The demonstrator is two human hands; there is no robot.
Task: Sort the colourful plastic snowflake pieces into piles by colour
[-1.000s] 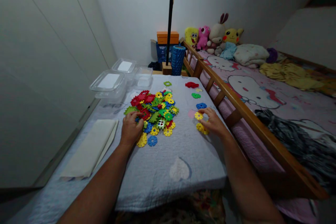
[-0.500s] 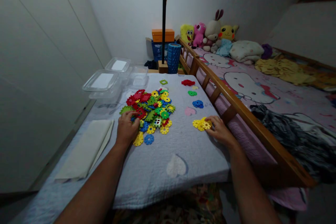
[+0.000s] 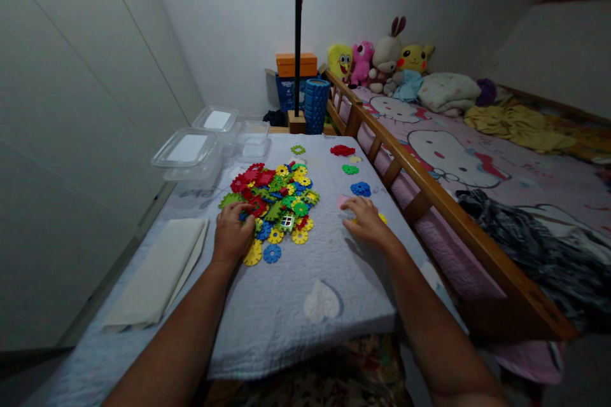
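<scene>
**Dim room, soft light, wide-angle stretch**

Light is low and even. It is brightest on the white wall (image 3: 238, 25) at the back and fades to near-black in the upper right and lower corners. The right hand (image 3: 365, 222) throws a faint, soft shadow on the pale quilt (image 3: 296, 292). Lids of the clear plastic containers (image 3: 188, 149) carry a dull white sheen. The coloured toy pieces (image 3: 277, 203) read fairly crisp; the plush toys (image 3: 382, 54) look softer and grainy. Wardrobe doors (image 3: 71, 140) and bed rail (image 3: 429, 197) stretch toward the edges.

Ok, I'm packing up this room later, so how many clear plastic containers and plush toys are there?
Clear plastic containers: 3
Plush toys: 4
Total: 7
</scene>
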